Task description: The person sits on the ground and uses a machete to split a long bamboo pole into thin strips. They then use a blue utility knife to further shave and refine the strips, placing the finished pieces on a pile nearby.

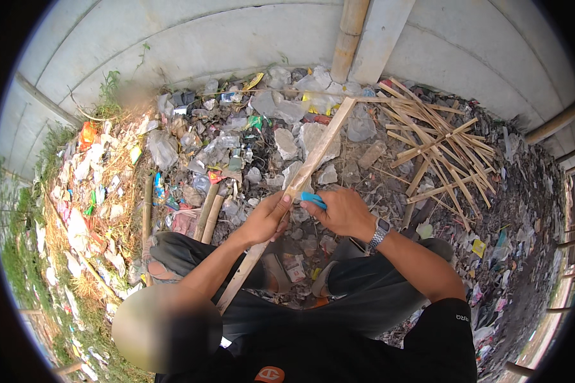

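Bamboo work on littered ground (249,147). Pile of split strips (437,143) at ground's far right edge, so part seems done. Long bamboo slat (313,159) runs diagonally across lap, unsplit. Left hand (268,217) wraps slat; right hand (342,210) fisted on blue-handled knife (313,200) at slat's edge.

So there's this long pale bamboo strip (300,182), flat and split, running diagonally from lap up toward the far right, and a small blue-handled knife (314,200) sits right against its edge mid-length.
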